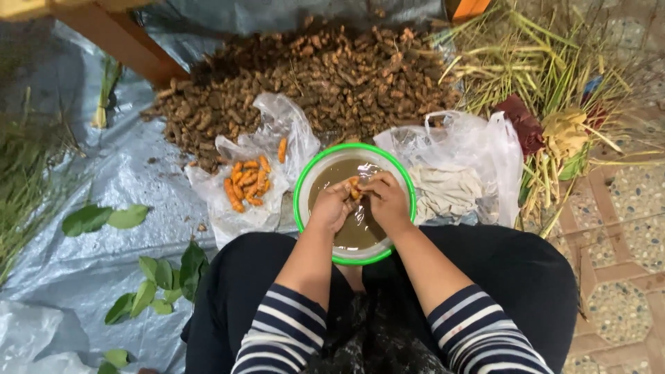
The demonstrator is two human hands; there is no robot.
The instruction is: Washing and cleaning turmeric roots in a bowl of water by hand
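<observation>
Over the green-rimmed basin (302, 181) of muddy water, the left hand (331, 206) and right hand (385, 199) together pinch one orange turmeric root (354, 188). It looks small, firm, wet and probably slippery, best gripped at its ends.

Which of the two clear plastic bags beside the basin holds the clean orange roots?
The plastic bag on the left of the green-rimmed basin; the bag on the right holds pale material.

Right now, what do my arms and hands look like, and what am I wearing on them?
Both hands, left hand and right hand, are bare, without gloves. The forearms are bare too; dark navy sleeves with white stripes are pushed up near the elbows.
</observation>
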